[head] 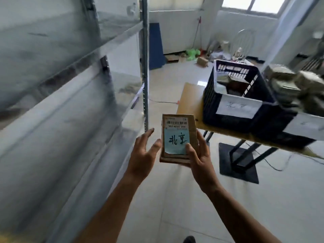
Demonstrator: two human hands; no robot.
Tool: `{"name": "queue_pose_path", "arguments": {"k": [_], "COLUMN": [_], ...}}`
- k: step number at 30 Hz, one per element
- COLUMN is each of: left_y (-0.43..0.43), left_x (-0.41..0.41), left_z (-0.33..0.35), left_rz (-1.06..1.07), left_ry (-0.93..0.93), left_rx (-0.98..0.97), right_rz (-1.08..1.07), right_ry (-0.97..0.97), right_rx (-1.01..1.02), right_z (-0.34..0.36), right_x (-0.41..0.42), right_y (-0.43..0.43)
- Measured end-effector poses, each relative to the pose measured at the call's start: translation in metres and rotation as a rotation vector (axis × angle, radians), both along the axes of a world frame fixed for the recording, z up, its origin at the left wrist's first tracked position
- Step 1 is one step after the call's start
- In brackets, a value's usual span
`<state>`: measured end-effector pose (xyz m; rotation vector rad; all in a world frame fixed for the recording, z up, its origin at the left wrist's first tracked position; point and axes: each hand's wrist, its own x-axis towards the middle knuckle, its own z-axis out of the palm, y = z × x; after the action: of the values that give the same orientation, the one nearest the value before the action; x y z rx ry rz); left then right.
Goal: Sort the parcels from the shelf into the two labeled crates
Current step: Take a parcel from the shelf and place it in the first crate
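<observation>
Extending from the lower edge of the view, both bare forearms reach forward. The right hand (199, 160) grips a parcel (177, 135): the thumb lies across the lower right of its front face and the fingers wrap behind it, mostly hidden. The left hand (142, 155) is spread with relaxed fingers and holds nothing. Its thumb tip sits at the parcel's left edge, and contact cannot be confirmed.

The parcel is a flat, rectangular brown cardboard box held upright in the air, between the shelf (70, 102) and the table (191, 102). A white barcode label (176, 124) sits at the top of its face. Below it is a pale blue note (175, 142) with handwritten black characters.

The grey metal shelf at left is heavily blurred, so its contents cannot be made out.

A dark slotted plastic crate (210, 100) stands on the wooden table and carries a white paper label (238, 108) whose writing is blurred. Just beside it, a second crate (298, 135) is cut off by the right edge and heaped with brown parcels (289, 81).
</observation>
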<state>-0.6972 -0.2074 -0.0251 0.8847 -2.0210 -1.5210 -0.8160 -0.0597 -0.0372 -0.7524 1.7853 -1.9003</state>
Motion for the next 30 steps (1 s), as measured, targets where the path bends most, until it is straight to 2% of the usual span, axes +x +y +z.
{"name": "queue_pose_path", "arguments": {"k": [8, 15, 25, 30], "left_y": [0.092, 0.164, 0.174, 0.149], "left_x": [-0.142, -0.236, -0.321, -0.373], "left_z": [0.005, 0.009, 0.010, 0.012], "left_rz": [-0.208, -0.343, -0.406, -0.387], "left_ry": [-0.087, -0.101, -0.064, -0.041], "left_rx": [-0.268, -0.383, -0.431, -0.422], "right_rz": [-0.349, -0.466, -0.548, -0.585], "right_ry": [0.015, 0.002, 0.026, 0.135], "right_rx": [0.069, 0.083, 0.072, 0.135], "right_z": [-0.014, -0.022, -0.009, -0.001], "right_x": [-0.122, -0.194, -0.259, -0.299], "right_y": [0.137, 0.212, 0.237, 0.215]}}
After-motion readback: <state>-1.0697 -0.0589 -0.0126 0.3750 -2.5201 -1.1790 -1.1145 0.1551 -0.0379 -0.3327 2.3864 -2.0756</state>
